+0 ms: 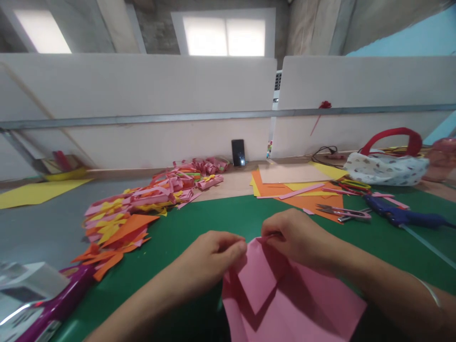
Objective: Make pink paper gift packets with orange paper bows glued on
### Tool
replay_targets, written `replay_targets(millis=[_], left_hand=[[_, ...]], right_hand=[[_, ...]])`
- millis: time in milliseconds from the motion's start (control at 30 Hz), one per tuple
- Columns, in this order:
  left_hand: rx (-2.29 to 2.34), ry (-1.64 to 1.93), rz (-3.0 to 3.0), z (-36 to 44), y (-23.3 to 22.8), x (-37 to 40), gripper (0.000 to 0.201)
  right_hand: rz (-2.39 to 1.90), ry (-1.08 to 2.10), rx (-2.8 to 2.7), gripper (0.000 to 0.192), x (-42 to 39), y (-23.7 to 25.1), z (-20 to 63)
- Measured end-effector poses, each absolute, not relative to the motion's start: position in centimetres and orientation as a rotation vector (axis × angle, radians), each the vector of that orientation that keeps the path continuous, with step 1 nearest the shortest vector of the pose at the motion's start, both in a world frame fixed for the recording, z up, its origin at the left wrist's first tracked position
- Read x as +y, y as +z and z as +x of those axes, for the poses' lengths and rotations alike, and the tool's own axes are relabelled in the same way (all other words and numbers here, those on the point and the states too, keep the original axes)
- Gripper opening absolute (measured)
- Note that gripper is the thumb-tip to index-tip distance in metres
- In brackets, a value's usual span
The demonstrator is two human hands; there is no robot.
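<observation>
A sheet of pink paper (302, 308) is held up close to me, its upper part folded over into a pointed flap. My left hand (223, 254) pinches the top left edge of the paper between thumb and fingers. On the other side of the flap, my right hand (290, 237) grips the upper edge with its fingers curled. Both hands are closed, a short distance apart. The lower end of the paper runs out of view.
Left lies a heap of pink, orange and yellow paper pieces (131, 209) beside a purple device (60, 304). Right are stacked sheets (285, 173), snips (344, 211), a blue glue gun (399, 213) and a white basket (386, 168) with a red handle. A phone (238, 153) leans against the white partition.
</observation>
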State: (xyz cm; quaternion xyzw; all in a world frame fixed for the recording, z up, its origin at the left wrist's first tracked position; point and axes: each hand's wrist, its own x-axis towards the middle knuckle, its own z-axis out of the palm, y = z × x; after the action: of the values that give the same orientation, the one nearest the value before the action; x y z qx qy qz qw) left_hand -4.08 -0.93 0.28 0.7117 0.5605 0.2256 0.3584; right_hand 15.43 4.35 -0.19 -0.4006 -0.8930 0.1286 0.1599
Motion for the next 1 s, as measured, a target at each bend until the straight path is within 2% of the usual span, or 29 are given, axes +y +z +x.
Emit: replay_targets(millis=[133, 267, 400, 533, 633, 767, 1000], left_hand=[[1.476, 0.450, 1.914, -3.8, -0.1, -1.1, 0.030], [1.645, 0.449, 2.123, -3.0, -0.2, -1.4, 0.027], [1.672, 0.537, 2.134, -2.2, 0.2, -2.2, 0.016], [1.724, 0.567, 2.026, -2.6, 0.7, -2.8, 0.018], [1.849, 0.426, 2.090, -3.4, 0.5, -2.6, 0.008], [1.951, 0.325, 2.136, -3.6, -0.2, -2.1, 0.022], [1.953, 0.426, 2.181, -2.7, -0.7, -2.5, 0.022]], right_hand=[[-1.118, 0.335, -2.591, 0.018, 4.0, 0.0, 15.3], [-1.017, 0.317, -2.679, 0.016, 3.2, 0.0, 15.0], [-0.909, 0.232, -2.769, 0.014, 3.0, -0.4, 14.8], [-0.983, 0.184, -2.690, 0.014, 3.4, -0.2, 14.9], [-1.019, 0.127, -2.659, 0.013, 3.6, 0.1, 15.0], [-0.990, 0.036, -2.689, 0.014, 3.5, -0.5, 14.6], [-0.855, -0.111, -2.748, 0.016, 3.5, -1.8, 14.4]])
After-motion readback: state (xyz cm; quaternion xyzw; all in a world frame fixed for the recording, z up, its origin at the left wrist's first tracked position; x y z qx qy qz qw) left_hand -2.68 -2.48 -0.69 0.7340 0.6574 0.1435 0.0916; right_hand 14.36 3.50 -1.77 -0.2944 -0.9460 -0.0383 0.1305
